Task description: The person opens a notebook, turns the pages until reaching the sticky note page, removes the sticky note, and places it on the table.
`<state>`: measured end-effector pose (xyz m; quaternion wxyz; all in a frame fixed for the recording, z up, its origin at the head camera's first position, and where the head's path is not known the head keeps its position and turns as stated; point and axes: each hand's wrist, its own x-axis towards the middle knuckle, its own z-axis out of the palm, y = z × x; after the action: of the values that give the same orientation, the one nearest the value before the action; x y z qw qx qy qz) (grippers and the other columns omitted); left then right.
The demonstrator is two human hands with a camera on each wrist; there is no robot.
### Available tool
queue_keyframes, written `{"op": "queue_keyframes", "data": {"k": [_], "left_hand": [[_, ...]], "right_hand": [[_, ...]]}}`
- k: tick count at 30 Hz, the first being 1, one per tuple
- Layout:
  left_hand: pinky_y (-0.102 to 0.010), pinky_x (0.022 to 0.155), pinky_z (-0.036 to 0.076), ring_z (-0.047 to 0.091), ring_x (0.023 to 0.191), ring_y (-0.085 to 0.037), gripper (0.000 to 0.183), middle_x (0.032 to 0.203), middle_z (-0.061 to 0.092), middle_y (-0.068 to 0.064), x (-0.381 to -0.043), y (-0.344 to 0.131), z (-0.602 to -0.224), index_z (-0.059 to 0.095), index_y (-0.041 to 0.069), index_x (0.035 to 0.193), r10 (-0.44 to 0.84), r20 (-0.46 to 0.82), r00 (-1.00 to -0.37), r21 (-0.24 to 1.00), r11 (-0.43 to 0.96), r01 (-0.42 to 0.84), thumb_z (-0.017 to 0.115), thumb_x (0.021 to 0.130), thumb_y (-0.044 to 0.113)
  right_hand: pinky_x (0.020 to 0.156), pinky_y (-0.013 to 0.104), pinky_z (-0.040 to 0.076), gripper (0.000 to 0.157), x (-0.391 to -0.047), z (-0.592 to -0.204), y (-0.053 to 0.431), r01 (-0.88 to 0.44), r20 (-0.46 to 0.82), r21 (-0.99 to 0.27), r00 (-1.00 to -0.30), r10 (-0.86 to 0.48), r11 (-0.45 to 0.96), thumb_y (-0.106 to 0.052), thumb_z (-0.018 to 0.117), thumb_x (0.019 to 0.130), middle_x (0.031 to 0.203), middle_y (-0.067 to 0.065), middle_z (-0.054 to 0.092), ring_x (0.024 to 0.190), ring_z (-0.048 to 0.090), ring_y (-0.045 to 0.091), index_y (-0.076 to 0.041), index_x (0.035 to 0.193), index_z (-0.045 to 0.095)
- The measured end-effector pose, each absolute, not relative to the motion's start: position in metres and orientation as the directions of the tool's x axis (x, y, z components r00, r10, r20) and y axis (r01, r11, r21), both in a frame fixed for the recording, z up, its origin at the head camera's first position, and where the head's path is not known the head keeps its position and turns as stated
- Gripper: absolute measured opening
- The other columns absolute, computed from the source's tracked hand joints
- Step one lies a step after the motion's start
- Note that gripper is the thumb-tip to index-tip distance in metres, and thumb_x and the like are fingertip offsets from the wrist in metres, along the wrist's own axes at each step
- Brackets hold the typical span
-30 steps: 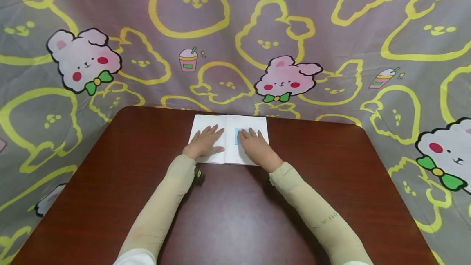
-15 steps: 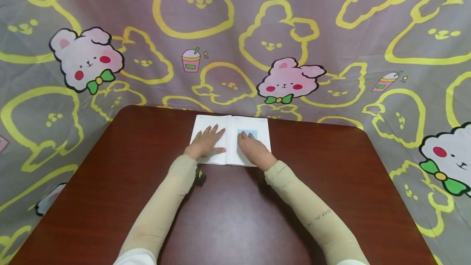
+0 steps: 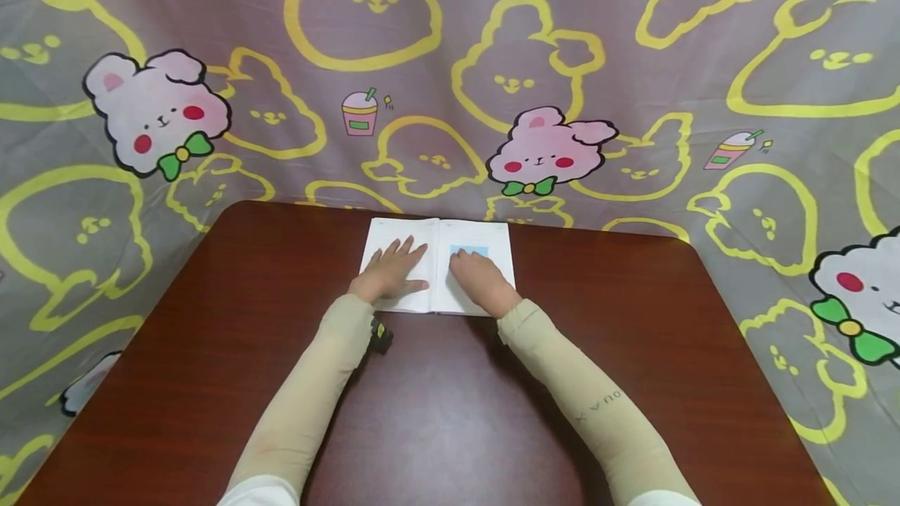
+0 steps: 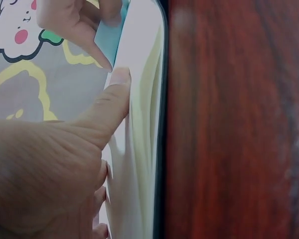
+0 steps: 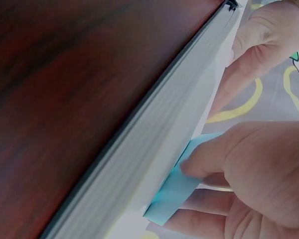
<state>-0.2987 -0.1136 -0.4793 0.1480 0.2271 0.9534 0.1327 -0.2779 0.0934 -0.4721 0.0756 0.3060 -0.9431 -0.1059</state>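
An open notebook (image 3: 460, 231) with white pages lies at the far side of the table. On its left page my left hand (image 3: 391, 270) rests flat, fingers spread, its thumb close to the centre fold. My right hand (image 3: 481, 281) is over the right page, pinching a light blue sticky note (image 5: 170, 195) between thumb and fingers. In the right wrist view the thumb lies on the near face of the note, and other fingers are behind it. The note's near part stands up off the page; whether its far edge still touches the paper is hidden.
The dark red-brown wooden table (image 3: 436, 404) surrounds the notebook. A grey curtain (image 3: 422, 61) printed with cartoon rabbits hangs right behind the table's far edge and along both sides. A small black device (image 3: 381, 336) sits under my left wrist.
My right hand's fingers have drawn back toward me and curled, from lying flat over the blue note to pinching it. More of the note shows. My left hand has stayed put.
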Motion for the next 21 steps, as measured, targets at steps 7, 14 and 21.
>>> {"op": "queue_keyframes", "data": {"k": [7,14,21], "left_hand": [[-0.065,0.124,0.007,0.005,0.156,-0.043,0.080,0.170,0.004,-0.017,-0.298,-0.114,-0.478,0.016,0.016,0.165,0.468,-0.228,-0.854,0.329,0.862,0.385,0.054,0.102,0.050],[-0.065,0.123,0.007,0.004,0.156,-0.044,0.081,0.170,0.004,-0.018,-0.298,-0.114,-0.476,0.016,0.015,0.165,0.466,-0.238,-0.852,0.333,0.863,0.380,0.054,0.102,0.049],[-0.065,0.123,0.007,0.005,0.156,-0.043,0.081,0.170,0.004,-0.018,-0.300,-0.114,-0.480,0.016,0.015,0.165,0.464,-0.233,-0.855,0.331,0.864,0.379,0.056,0.102,0.049]], "right_hand": [[0.073,0.041,0.061,0.013,-0.283,-0.469,0.095,-0.558,0.062,0.168,-0.817,-0.574,0.813,0.010,0.057,0.095,0.093,0.017,0.069,0.087,0.069,0.033,0.001,0.097,0.066],[0.080,0.047,0.059,0.019,-0.288,-0.465,0.098,-0.526,0.043,0.013,-0.849,-0.526,0.850,0.008,0.054,0.096,0.093,0.019,0.071,0.091,0.070,0.037,-0.001,0.103,0.069],[0.087,0.048,0.058,0.033,-0.295,-0.465,0.108,-0.452,0.033,-0.136,-0.892,-0.451,0.882,0.004,0.046,0.101,0.107,0.021,0.073,0.102,0.070,0.038,-0.004,0.123,0.070]]}}
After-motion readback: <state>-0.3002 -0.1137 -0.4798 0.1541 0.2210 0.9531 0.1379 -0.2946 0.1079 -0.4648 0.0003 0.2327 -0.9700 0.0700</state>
